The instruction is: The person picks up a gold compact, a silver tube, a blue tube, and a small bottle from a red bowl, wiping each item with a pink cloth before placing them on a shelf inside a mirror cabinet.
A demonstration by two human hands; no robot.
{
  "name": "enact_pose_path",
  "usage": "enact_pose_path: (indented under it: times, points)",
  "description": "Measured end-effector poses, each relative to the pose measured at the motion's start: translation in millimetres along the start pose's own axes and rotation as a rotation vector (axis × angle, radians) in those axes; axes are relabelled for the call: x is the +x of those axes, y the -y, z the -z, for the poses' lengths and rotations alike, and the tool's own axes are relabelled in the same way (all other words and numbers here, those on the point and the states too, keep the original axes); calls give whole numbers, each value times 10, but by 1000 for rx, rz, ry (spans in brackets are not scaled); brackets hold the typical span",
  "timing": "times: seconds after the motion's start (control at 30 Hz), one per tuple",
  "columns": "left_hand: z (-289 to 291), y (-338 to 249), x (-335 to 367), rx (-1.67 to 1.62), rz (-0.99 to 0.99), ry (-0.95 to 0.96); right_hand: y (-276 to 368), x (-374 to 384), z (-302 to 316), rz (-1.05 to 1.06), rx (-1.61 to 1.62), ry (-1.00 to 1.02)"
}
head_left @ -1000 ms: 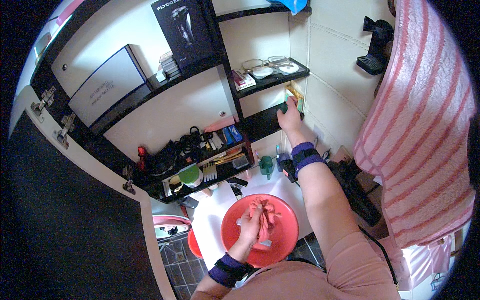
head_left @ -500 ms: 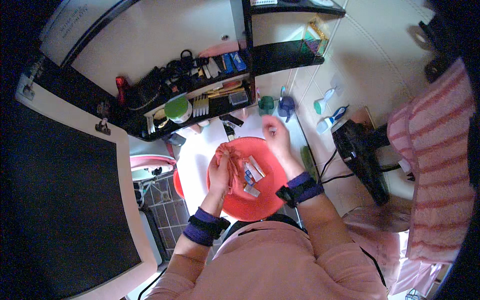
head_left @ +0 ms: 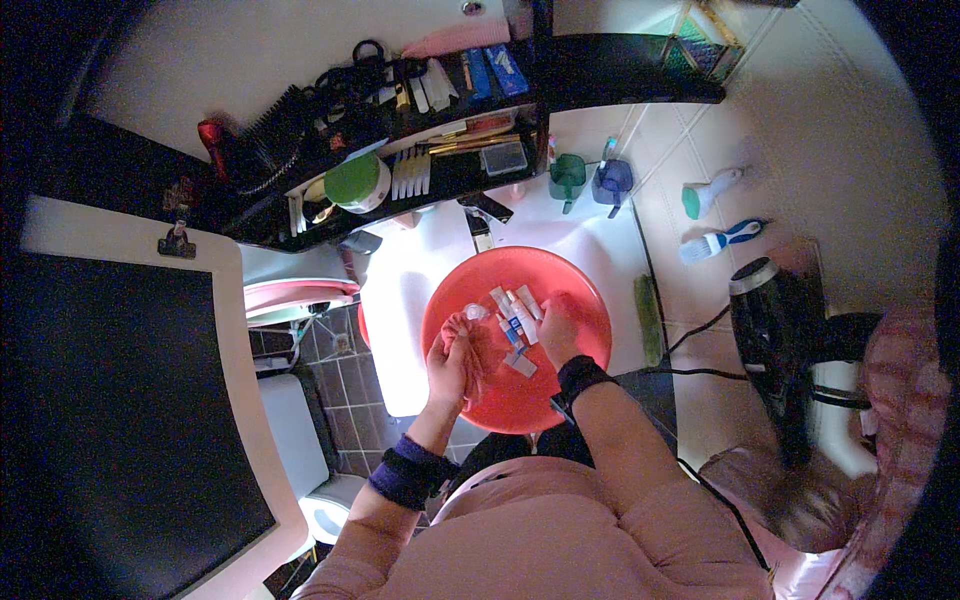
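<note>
A round red plastic basin (head_left: 580,275) stands on the white sink, with several small tubes and packets (head_left: 515,325) lying inside it. My left hand (head_left: 447,370) is closed round a crumpled coral-red cloth (head_left: 460,340) over the left part of the basin. A whitish round item (head_left: 476,312) lies just beyond that cloth. Over the basin's right side, my right hand (head_left: 562,332) has its fingers curled down beside a small white tube (head_left: 530,300). Its fingertips are partly hidden, so whether it grips the tube does not show.
Behind the basin are a black faucet (head_left: 484,218), green (head_left: 567,175) and blue (head_left: 612,180) cups, and a dark shelf crowded with combs and a green-lidded jar (head_left: 357,183). A hair dryer (head_left: 770,330) and brushes (head_left: 722,241) hang at right. A white-framed dark panel (head_left: 130,400) fills the left.
My right hand has come down from beyond the basin to the small items inside it. My left hand still holds the cloth. The view has shifted, and the whitish round item now shows.
</note>
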State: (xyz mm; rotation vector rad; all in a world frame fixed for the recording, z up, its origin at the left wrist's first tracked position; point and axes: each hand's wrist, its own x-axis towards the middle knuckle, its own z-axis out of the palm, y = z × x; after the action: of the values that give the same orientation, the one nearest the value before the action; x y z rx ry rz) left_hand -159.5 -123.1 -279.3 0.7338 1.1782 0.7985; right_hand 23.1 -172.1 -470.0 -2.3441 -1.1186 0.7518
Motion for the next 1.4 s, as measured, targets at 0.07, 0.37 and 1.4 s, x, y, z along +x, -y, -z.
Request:
enact_pose_path:
  times: [0.07, 0.37, 1.4]
  points:
    - [59, 48, -18, 39, -5, -1, -19, -3, -47, -70, 58, 32]
    - [12, -130, -77, 58, 25, 6, 60, -168, 320, -66, 133, 85]
    - [-1120, -1440, -544, -408, -272, 375, 1659, -1376, 2401, 591, 785, -178]
